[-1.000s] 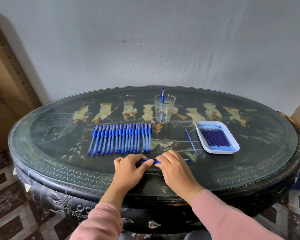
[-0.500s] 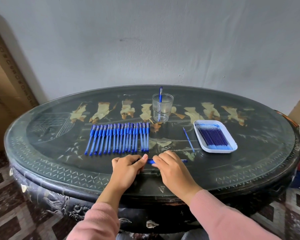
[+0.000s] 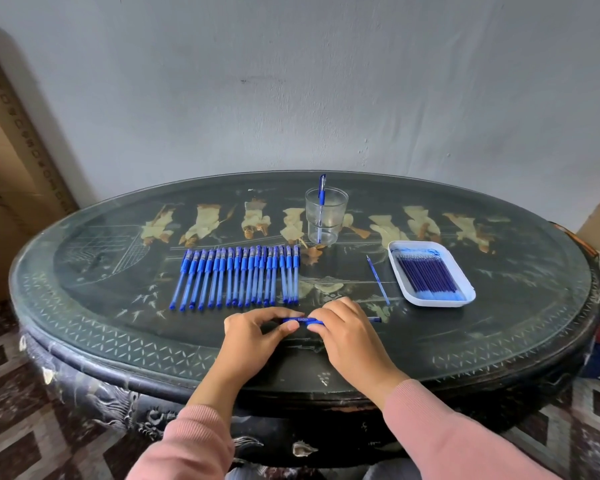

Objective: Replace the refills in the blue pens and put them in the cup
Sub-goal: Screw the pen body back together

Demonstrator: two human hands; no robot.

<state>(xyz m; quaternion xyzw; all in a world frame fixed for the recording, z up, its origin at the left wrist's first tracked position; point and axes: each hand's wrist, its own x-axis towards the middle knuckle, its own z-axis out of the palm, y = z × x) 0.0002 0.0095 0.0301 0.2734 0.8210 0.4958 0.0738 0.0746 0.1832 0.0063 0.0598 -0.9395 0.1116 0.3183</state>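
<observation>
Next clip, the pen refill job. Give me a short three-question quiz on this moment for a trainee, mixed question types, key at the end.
1. Short answer: what do the left hand and the right hand grip between them?
2. True or false: the clear cup has one standing pen in it.
3. Multiple choice: the stack of refills lies in
A. the white tray
B. the clear cup
C. the right hand

Key
1. A blue pen, held level just above the table near its front edge.
2. True.
3. A.
</observation>
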